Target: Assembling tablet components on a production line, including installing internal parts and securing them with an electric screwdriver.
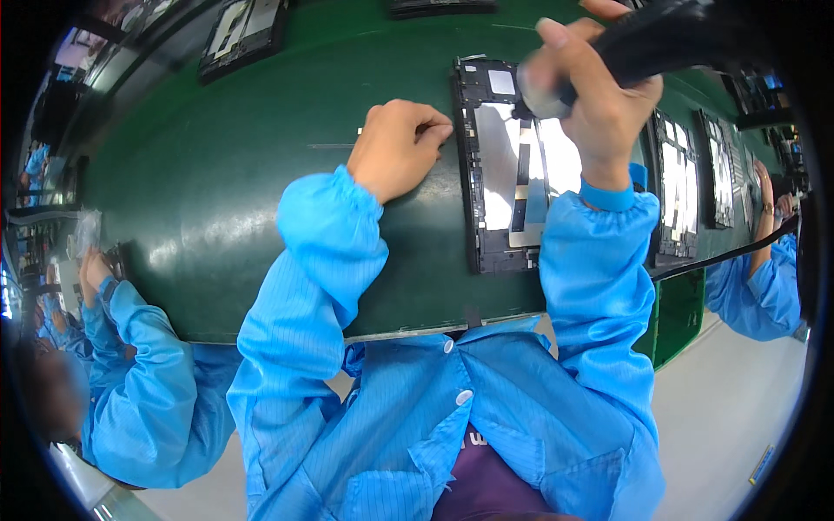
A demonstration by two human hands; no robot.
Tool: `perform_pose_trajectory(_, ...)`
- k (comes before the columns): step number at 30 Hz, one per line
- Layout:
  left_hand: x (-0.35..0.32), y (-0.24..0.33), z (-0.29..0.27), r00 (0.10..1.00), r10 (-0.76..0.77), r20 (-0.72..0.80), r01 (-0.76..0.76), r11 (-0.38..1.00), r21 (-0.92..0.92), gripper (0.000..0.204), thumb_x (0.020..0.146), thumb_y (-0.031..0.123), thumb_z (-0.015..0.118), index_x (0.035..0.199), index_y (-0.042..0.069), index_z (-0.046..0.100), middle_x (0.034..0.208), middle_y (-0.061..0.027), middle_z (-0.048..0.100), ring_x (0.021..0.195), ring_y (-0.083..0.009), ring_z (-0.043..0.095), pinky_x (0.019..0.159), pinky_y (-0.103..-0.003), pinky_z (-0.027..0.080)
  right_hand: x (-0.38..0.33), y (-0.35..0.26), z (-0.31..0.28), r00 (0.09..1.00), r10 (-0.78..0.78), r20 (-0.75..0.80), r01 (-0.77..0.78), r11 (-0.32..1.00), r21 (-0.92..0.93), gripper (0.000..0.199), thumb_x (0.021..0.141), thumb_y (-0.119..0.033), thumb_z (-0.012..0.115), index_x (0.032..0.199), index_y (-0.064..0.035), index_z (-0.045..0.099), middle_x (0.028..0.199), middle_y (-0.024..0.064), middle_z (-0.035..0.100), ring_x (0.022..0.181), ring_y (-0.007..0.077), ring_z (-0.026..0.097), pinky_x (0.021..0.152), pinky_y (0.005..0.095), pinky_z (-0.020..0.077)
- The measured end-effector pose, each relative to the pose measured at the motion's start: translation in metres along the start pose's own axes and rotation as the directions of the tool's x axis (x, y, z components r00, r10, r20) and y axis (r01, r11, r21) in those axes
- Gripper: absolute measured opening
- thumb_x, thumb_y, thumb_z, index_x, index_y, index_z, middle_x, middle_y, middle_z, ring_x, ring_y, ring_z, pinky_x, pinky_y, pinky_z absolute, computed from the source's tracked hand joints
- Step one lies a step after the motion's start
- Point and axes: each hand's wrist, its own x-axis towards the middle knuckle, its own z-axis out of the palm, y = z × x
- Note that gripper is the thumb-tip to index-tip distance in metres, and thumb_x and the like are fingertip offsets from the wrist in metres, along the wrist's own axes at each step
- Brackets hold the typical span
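Note:
An opened tablet-like device with a black frame, silver panels and a dark ribbon strip lies flat on the green work surface. My right hand is over its upper right part, closed around a thick black handheld tool. The tool's rounded, pale end is smeared by motion, so its kind is unclear. Just left of the device's frame, my left hand rests low over the surface. Its fingers are curled and the thumb is pressed to the forefinger; anything pinched there is hidden.
More opened devices lie to the right and at the far left. A green work table runs across in front of me. Co-workers in blue sleeves are at the left and right. A green bin is below the table's right edge.

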Motion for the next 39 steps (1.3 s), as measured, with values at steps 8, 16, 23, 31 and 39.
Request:
perform_pose_trajectory(8, -0.104, 0.034, 0.049, 0.643, 0.759, 0.107, -0.755, 0.603, 0.256, 0.021, 0.067, 0.006, 0.060, 0.088, 0.002, 0.065, 0.088, -0.0115, 0.065, 0.089, -0.0281, 0.064, 0.077, -0.040, 0.052, -0.018, 0.000, -0.060, 0.981, -0.050, 0.187, 0.020, 0.987, 0.160, 0.023, 0.088, -0.019, 0.058, 0.102, 0.0001, 0.054, 0.063, 0.0077, 0.056, 0.050, 0.0149, 0.056, 0.047, 0.0264, 0.0450)
perform_pose_trajectory(16, -0.065, 0.025, 0.038, 0.599, 0.676, 0.430, -0.801, 0.493, 0.340, 0.036, 0.074, 0.010, 0.054, 0.109, 0.002, 0.059, 0.121, -0.0129, 0.055, 0.117, -0.0287, 0.050, 0.099, -0.046, 0.038, -0.033, -0.015, -0.061, 0.944, 0.193, 0.269, -0.217, 0.974, 0.064, 0.096, 0.078, -0.077, 0.026, 0.128, 0.0054, 0.028, 0.063, 0.0080, 0.049, 0.050, 0.0165, 0.052, 0.049, 0.0314, 0.0445)
perform_pose_trajectory(23, 0.027, 0.024, 0.009, 0.683, 0.626, 0.377, -0.729, 0.618, 0.295, 0.036, 0.071, 0.004, 0.060, 0.107, 0.005, 0.061, 0.116, -0.0102, 0.058, 0.115, -0.0279, 0.051, 0.093, -0.041, 0.042, -0.062, -0.007, -0.046, 0.835, 0.394, 0.384, -0.513, 0.811, 0.282, 0.065, 0.085, -0.057, 0.048, 0.104, 0.0047, 0.047, 0.068, 0.0085, 0.056, 0.054, 0.0126, 0.054, 0.049, 0.0239, 0.0456)
perform_pose_trajectory(31, 0.148, 0.031, 0.080, 0.676, 0.734, 0.061, -0.552, 0.450, 0.702, 0.030, 0.075, 0.013, 0.065, 0.104, 0.006, 0.062, 0.109, -0.0100, 0.062, 0.103, -0.0286, 0.058, 0.084, -0.035, 0.050, -0.064, 0.008, -0.042, 0.852, 0.207, 0.481, -0.408, 0.839, 0.361, 0.044, 0.091, -0.044, 0.049, 0.095, 0.0005, 0.048, 0.063, 0.0030, 0.051, 0.051, 0.0077, 0.049, 0.047, 0.0215, 0.0404)
perform_pose_trajectory(39, 0.217, 0.032, 0.060, 0.915, 0.350, 0.201, -0.386, 0.615, 0.688, 0.047, 0.074, 0.003, 0.047, 0.121, 0.000, 0.049, 0.127, -0.0223, 0.048, 0.119, -0.0395, 0.043, 0.103, -0.040, 0.035, -0.061, 0.017, -0.050, 0.883, 0.234, 0.407, -0.395, 0.839, 0.374, 0.039, 0.091, -0.037, 0.052, 0.099, 0.0011, 0.050, 0.063, 0.0032, 0.052, 0.051, 0.0078, 0.049, 0.047, 0.0223, 0.0414)
